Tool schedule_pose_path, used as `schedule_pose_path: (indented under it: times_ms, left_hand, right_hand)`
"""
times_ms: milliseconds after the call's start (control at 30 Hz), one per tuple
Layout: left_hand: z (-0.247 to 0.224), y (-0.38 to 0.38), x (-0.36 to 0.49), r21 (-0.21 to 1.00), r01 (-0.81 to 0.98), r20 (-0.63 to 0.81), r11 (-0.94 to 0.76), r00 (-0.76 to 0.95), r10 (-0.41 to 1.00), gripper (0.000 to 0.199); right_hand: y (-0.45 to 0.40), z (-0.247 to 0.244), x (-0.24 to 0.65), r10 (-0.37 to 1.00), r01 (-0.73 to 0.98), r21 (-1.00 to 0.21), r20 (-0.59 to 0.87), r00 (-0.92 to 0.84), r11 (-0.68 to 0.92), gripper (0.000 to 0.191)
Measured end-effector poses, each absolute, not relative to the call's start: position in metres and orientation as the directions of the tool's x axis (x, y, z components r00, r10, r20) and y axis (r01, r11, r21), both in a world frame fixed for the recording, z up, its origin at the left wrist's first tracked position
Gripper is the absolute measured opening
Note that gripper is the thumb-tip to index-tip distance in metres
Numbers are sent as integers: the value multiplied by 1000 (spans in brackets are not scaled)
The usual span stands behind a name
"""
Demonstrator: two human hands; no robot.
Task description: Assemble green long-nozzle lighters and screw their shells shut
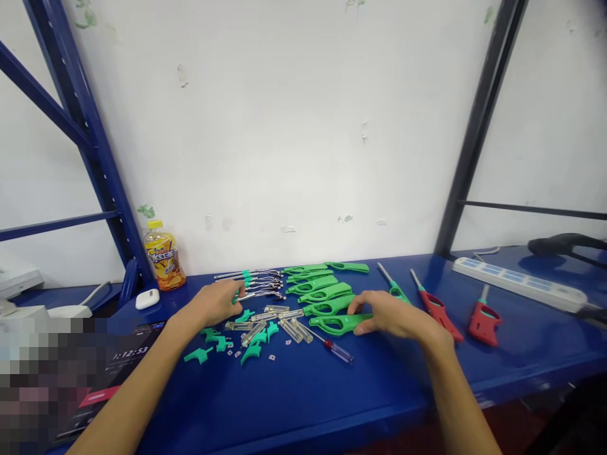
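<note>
My left hand (215, 304) is closed at the left of the parts, pinching a metal lighter tube (260, 295) with a teal end and thin wires. Similar wired tubes (256, 273) lie in a row just behind it. At the right, my right hand (391, 314) has its thumb and fingers on the grip end of the nearest green lighter casing (337, 325), which rests on the table. More green casings (327, 293) are lined up behind that one. Between my hands lie clear fuel tanks (290, 330) and teal triggers (251, 354).
A screwdriver (337, 351) lies in front of the casings. Red lighters (484, 322) and a white power strip (519, 282) are at the right. A drink bottle (164, 259), a white earbud case (147, 299) and a dark screen (128, 354) are at the left on the blue table (303, 398).
</note>
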State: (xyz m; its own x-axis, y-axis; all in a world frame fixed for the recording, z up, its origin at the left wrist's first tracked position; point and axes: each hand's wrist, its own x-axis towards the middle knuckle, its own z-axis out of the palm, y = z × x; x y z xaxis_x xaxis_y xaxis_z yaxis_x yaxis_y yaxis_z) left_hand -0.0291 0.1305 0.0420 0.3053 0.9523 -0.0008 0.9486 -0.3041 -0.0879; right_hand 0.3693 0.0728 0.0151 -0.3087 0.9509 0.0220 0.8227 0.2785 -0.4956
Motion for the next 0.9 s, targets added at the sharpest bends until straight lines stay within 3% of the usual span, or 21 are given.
schedule_pose_path:
  times_ms: [167, 300, 500, 567, 700, 833, 900]
  left_hand:
    - [45, 126, -25, -82, 945, 74, -315, 321, 944, 31]
    - [48, 123, -22, -55, 938, 152, -341, 345, 926, 28]
    - [49, 124, -14, 5, 899, 277, -438, 419, 864, 26]
    - [48, 124, -13, 12, 889, 310, -459, 433, 847, 29]
    - [45, 124, -13, 22, 884, 349, -467, 431, 832, 33]
    - [46, 122, -14, 40, 882, 370, -469, 422, 827, 35]
    - [47, 120, -14, 50, 884, 381, -465, 414, 827, 37]
  right_hand:
    - [68, 24, 372, 953, 815, -506, 48, -300, 282, 42]
    - [59, 36, 390, 978, 855, -476, 99, -181, 206, 45]
    - [64, 29, 427, 976, 923, -364, 124, 178, -122, 40]
    - [70, 23, 430, 969, 924, -339, 101, 224, -178, 39]
    - [72, 23, 420, 982, 926, -357, 91, 165, -123, 41]
    - [59, 33, 399, 998, 895, -441, 43, -56, 69, 34]
    - [54, 34, 388, 985, 864, -482, -9, -171, 146, 46]
